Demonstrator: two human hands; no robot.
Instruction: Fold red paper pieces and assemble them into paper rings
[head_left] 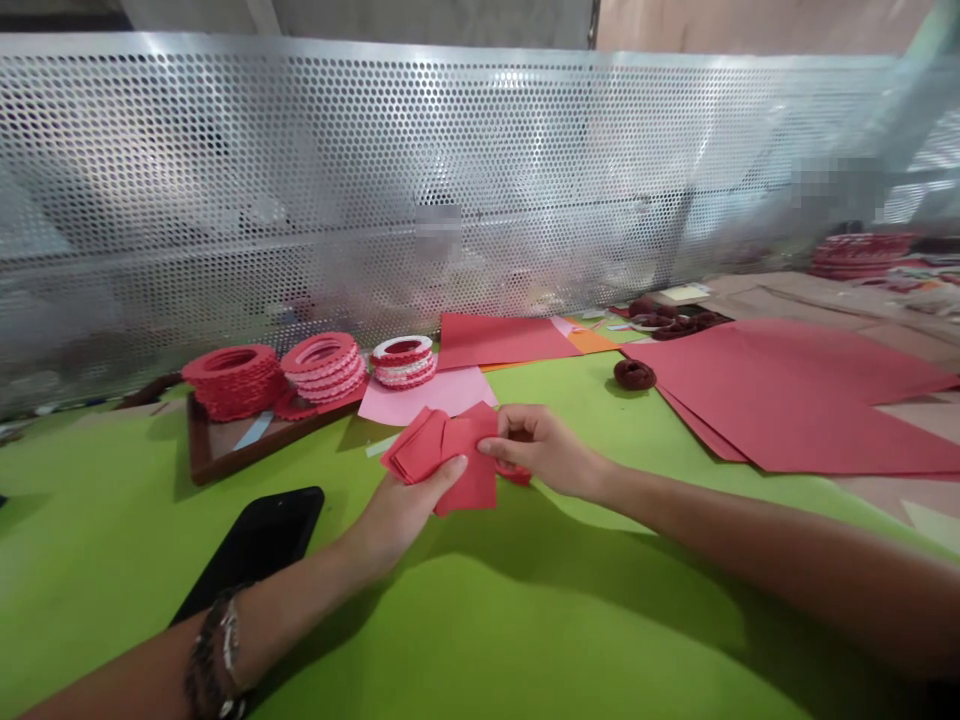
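My left hand [401, 510] is closed around a small bundle of folded red paper [418, 445], its thumb pressed on top. A flat red paper piece [476, 480] stands out from this bundle toward the right. At that piece's right edge, my right hand [544, 450] pinches with thumb and curled fingers. Below the right fingers shows a curved red thing [516, 474]; whether it is paper or something else I cannot tell. Both hands are held above the green tabletop [480, 620]. Behind them lies a pink paper sheet [450, 390].
A brown tray [247, 455] at left carries stacked red rings [238, 385] and pink-and-red rings [326, 370]. White-and-red rings [405, 365] stand beside it. A black phone [262, 540] lies near my left forearm. Large red sheets [795, 400] spread right, near a dark red yarn ball [634, 375]. Perforated metal [480, 180] rises behind.
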